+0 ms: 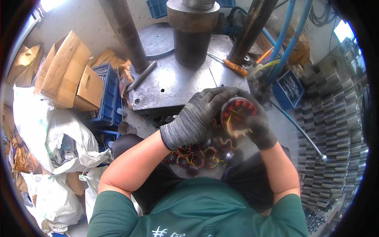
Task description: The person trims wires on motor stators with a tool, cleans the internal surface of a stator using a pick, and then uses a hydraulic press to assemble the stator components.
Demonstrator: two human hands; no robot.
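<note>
Both my hands wear grey knit gloves and hold a motor stator [239, 104] in front of the press, above my lap. It is a round metal ring with red windings inside and loose yellow and red wires hanging out of its open face, which is tilted towards me. My left hand [199, 112] is closed along its left side, fingers reaching over the top. Around its right side wraps my right hand [262, 128], slightly blurred, thumb near the wires. Below, between my knees, lies a pile of similar wound stators [197, 154] with yellow and red leads.
Ahead stands a press with a steel bed [158, 93], thick ram [190, 43] and two columns. A metal rod [143, 76] and an orange-handled screwdriver [235, 67] lie on the bed. Stacked metal cores [327, 138] line the right; cartons [65, 73], blue crates [104, 93] and white sacks [71, 142] the left.
</note>
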